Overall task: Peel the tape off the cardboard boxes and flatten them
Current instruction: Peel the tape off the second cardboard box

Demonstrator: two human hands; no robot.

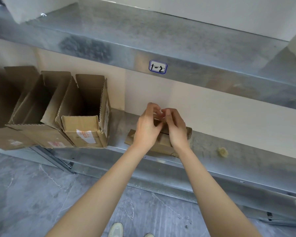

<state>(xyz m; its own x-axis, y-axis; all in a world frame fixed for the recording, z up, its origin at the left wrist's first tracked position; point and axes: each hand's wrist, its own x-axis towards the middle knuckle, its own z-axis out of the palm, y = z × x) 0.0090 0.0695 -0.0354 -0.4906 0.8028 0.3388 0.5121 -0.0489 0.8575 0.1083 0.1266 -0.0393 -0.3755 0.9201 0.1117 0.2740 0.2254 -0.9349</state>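
Observation:
A flattened cardboard box (162, 146) lies on the metal shelf (237, 151), mostly hidden under my hands. My left hand (147, 125) and my right hand (175, 127) are raised just above it, fingertips meeting, and together they pinch a small piece of clear tape (158, 112) between them. Left of the flat box stand several open cardboard boxes; the nearest open box (85, 117) has a torn label on its front.
A crumpled ball of tape (222, 152) sits on the shelf to the right. An upper shelf (161, 48) with a "1-2" label (157, 67) overhangs the work area. Grey tiled floor (41, 194) and my shoe (115, 230) are below.

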